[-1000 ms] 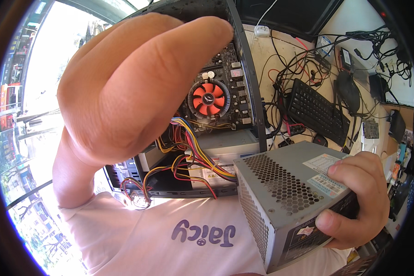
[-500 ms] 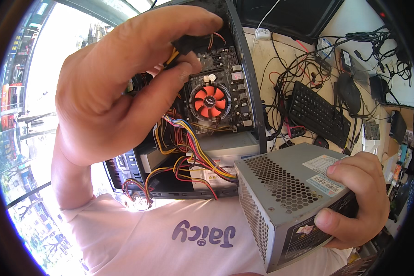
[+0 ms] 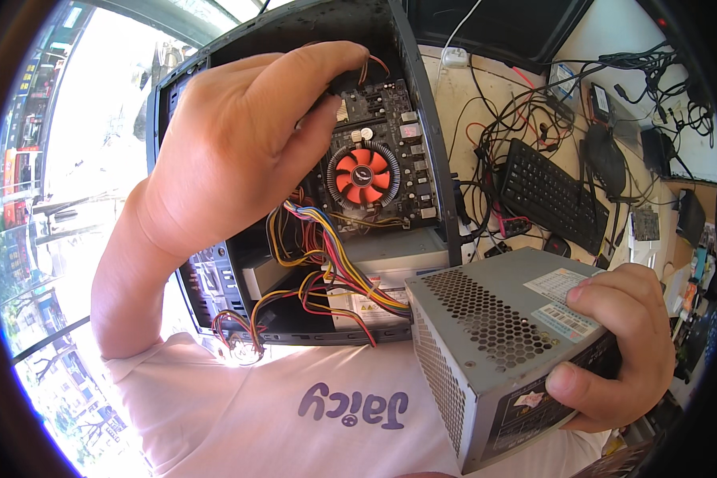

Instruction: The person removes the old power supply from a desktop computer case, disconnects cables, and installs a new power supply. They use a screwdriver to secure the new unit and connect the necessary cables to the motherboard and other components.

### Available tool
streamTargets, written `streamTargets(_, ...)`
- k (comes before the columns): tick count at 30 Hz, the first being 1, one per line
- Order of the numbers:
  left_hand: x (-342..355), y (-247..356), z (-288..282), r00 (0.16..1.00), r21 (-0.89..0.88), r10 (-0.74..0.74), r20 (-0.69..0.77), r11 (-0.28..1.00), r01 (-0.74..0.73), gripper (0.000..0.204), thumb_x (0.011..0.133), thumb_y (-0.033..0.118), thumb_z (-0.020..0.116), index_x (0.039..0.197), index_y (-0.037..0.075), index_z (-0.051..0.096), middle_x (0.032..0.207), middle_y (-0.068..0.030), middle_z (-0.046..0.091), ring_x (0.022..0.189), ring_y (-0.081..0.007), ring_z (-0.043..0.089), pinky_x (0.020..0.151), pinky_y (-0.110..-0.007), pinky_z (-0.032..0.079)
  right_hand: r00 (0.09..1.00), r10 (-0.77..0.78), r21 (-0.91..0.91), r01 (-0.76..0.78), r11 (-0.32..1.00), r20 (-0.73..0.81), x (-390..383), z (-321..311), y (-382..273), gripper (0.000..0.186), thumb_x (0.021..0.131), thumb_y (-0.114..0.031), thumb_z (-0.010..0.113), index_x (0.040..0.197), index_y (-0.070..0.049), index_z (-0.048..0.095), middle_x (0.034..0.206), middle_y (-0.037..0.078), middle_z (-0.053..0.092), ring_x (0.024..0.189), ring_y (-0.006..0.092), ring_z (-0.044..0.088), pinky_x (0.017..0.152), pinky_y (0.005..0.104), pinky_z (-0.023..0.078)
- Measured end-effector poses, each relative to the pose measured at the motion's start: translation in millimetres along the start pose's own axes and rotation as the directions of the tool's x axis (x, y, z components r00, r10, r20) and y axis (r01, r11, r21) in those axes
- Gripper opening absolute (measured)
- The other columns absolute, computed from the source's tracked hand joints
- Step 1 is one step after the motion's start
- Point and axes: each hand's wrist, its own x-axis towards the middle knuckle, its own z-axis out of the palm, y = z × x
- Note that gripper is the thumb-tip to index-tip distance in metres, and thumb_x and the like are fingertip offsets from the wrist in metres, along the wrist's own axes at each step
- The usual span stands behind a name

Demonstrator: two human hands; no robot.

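Note:
My left hand (image 3: pixel 239 135) reaches into an open computer case (image 3: pixel 424 103), thumb and forefinger closed together above the motherboard (image 3: pixel 382 103). Between them is a black cable connector, now mostly hidden by the fingers. Just below the fingertips sits a CPU fan (image 3: pixel 364 176) with orange-red blades. My right hand (image 3: pixel 625 342) grips a grey metal power supply (image 3: pixel 486 315), thumb on its dark label side and fingers over its top. Coloured wires (image 3: pixel 334 255) run across the case toward the power supply. Another boxy metal unit (image 3: pixel 390 259) lies inside the case, near its front edge.
Right of the case, a black keyboard (image 3: pixel 556 195) lies among tangled black cables (image 3: pixel 486 135). A small circuit board (image 3: pixel 644 225) is farther right. A dark screen (image 3: pixel 494 28) stands at the back. A white adapter (image 3: pixel 455 57) rests near it.
My left hand has moved down and away from my head, deeper into the case, hiding the connector and showing more of the case's far side. My right hand and the power supply stay put.

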Motion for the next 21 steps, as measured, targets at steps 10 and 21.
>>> streamTargets(10, 2.8, -19.2, -2.6, 0.971, 0.204, 0.239, 0.028, 0.949, -0.240, 0.041, 0.078, -0.015, 0.064, 0.117, -0.004, 0.068, 0.073, -0.0091, 0.058, 0.067, -0.0231, 0.055, 0.058, -0.034, 0.044, 1.000, -0.015, -0.018, 0.015, 1.000, -0.012, -0.7, 1.8, 1.1, 0.068, 0.066, -0.043, 0.089, 0.125, -0.025, 0.061, 0.102, 0.019, 0.063, 0.075, 0.0297, 0.060, 0.059, 0.0392, 0.043)
streamTargets(21, 2.4, -10.8, -11.2, 0.954, 0.196, 0.299, 0.012, 0.935, -0.295, 0.042, 0.085, -0.011, 0.067, 0.124, -0.006, 0.055, 0.080, -0.0142, 0.064, 0.060, -0.0243, 0.058, 0.051, -0.033, 0.046, 0.999, -0.021, -0.021, 0.021, 1.000, -0.025, -0.5, 2.8, 0.7, 0.067, 0.067, -0.044, 0.088, 0.125, -0.024, 0.061, 0.101, 0.019, 0.063, 0.075, 0.0297, 0.060, 0.058, 0.0383, 0.042)
